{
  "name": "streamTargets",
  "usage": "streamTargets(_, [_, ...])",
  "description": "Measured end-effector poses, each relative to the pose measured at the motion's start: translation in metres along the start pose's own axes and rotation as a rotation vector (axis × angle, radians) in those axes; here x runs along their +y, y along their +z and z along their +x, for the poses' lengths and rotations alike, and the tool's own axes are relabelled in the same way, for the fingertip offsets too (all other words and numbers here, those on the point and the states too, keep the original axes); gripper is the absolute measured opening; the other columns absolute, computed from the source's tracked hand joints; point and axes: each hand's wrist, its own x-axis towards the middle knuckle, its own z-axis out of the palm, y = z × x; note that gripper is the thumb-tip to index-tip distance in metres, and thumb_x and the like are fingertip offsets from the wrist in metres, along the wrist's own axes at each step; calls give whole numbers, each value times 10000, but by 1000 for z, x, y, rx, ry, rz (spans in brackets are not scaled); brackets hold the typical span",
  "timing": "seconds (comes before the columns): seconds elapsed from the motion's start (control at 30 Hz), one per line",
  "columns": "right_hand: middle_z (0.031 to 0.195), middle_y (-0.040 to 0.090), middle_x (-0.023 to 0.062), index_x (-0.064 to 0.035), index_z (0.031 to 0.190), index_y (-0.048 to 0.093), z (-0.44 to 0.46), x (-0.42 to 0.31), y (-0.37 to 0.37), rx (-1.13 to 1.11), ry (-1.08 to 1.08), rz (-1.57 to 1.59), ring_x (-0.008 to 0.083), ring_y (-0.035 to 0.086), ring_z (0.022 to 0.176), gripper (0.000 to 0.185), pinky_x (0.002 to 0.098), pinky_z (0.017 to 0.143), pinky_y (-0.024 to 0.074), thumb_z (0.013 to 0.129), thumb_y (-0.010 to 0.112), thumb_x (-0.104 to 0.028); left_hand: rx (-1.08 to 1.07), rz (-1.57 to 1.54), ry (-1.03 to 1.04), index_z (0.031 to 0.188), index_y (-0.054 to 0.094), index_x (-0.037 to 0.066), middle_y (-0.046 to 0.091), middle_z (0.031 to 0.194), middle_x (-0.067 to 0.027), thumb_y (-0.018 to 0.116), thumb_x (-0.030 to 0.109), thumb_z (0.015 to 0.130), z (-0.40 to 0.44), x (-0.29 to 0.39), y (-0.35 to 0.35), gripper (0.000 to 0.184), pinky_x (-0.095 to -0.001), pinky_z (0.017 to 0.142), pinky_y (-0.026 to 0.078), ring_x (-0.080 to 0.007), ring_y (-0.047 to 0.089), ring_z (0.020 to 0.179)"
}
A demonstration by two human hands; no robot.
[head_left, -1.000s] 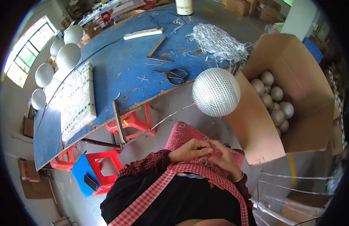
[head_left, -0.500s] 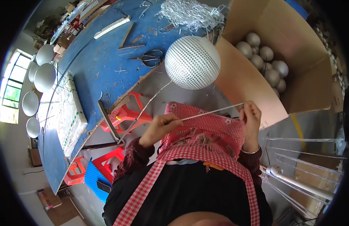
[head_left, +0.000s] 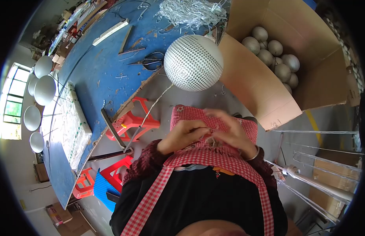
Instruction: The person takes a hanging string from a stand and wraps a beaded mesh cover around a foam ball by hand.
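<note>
My left hand (head_left: 187,135) is closed in a pinch above the apron, with a small pale bit of the silvery-white cord at its fingertips. Close by, my right hand (head_left: 233,133) is smeared by motion, its fingers apart and its fingertips near the left ones. Any cord running between the hands is not visible. Beyond them sits a ball (head_left: 193,63) wrapped in rows of glittering silver trim, with a smooth bare patch at its upper right. A silvery strand (head_left: 154,105) runs down from the ball towards a thin rod (head_left: 132,138).
A blue worktable (head_left: 100,74) holds black scissors (head_left: 151,61) and a heap of silver trim (head_left: 192,13). To the right, an open carton (head_left: 261,88) contains several silver balls. Red stools (head_left: 131,125) stand below the table edge. White domes (head_left: 44,90) on stems are at left.
My right hand has moved left and up to my left hand, and its pinch has opened. The cord stretched between them is no longer seen. The view has shifted slightly.
</note>
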Motion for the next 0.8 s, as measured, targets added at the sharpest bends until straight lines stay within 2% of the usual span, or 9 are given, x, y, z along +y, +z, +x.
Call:
streamTargets(0.07, [992, 598, 100, -10, 1079, 536, 4, 5, 14, -131, -21, 119, 143, 567, 910, 312, 278, 765, 447, 796, 612, -117, 25, 70, 47, 920, 597, -29, 526, 662, -4, 537, 93, 869, 10, 1, 9, 145, -192, 517, 360, -48, 447, 573])
streamTargets(0.1, [992, 598, 100, -10, 1079, 536, 5, 1, 12, -133, -21, 121, 143, 567, 910, 312, 278, 765, 447, 796, 612, -117, 40, 105, 67, 925, 594, -30, 535, 677, -7, 535, 83, 868, 12, 1, 9, 140, -191, 530, 369, -51, 458, 586])
streamTargets(0.2, [758, 601, 37, 5, 1001, 566, 6, -16, -2, -73, 220, -53, 88, 552, 690, 199, 211, 615, 432, 810, 569, -50, 61, 116, -8, 916, 597, -24, 541, 687, -5, 532, 76, 870, 13, 11, -1, 129, -183, 539, 367, -42, 457, 599])
streamTargets(0.23, [758, 601, 37, 5, 1001, 566, 5, -14, -5, -79, 234, -42, 88, 552, 690, 199, 211, 615, 432, 810, 569, -50, 69, 115, -51, 912, 599, -21, 545, 692, -4, 530, 73, 870, 12, 14, -3, 124, -179, 544, 367, -38, 457, 606])
streamTargets(0.3, [602, 557, -5, 1, 888, 573, 2, -7, -10, 117, 168, 78, 44, 485, 530, 78, 182, 496, 370, 833, 543, -45, 101, 83, -94, 910, 600, -20, 545, 695, -2, 530, 73, 870, 11, 17, -9, 122, -179, 542, 366, -34, 455, 605])
streamTargets(0.53, [652, 572, 6, 3, 860, 561, -2, -12, -20, 98, 208, 217, 34, 478, 544, 67, 176, 504, 375, 857, 528, -56, 175, -60, -166, 906, 605, -11, 548, 707, 11, 525, 73, 875, 12, 21, -8, 120, -176, 537, 363, -18, 448, 605])
streamTargets(0.67, [652, 580, 4, 16, 871, 567, 3, -17, -5, 107, 245, 285, 35, 506, 568, 98, 174, 497, 395, 857, 548, -78, 192, -45, -10, 889, 606, -14, 559, 714, -2, 538, 58, 860, 16, 14, 0, 104, -193, 530, 375, -40, 471, 604])
streamTargets(0.73, [649, 582, 2, 23, 875, 570, 3, -16, -1, 118, 234, 311, 34, 516, 576, 114, 172, 491, 400, 855, 557, -88, 195, 116, 113, 874, 605, -16, 565, 707, -24, 557, 50, 840, 18, 10, 6, 89, -210, 531, 388, -64, 491, 607])
streamTargets(0.8, [648, 578, 2, 21, 878, 579, 3, -8, 0, 35, 225, 266, 33, 510, 570, 112, 174, 489, 397, 848, 567, -86, 201, 207, 202, 867, 605, -17, 569, 703, -34, 567, 46, 829, 18, 9, 7, 83, -219, 532, 395, -76, 501, 609])
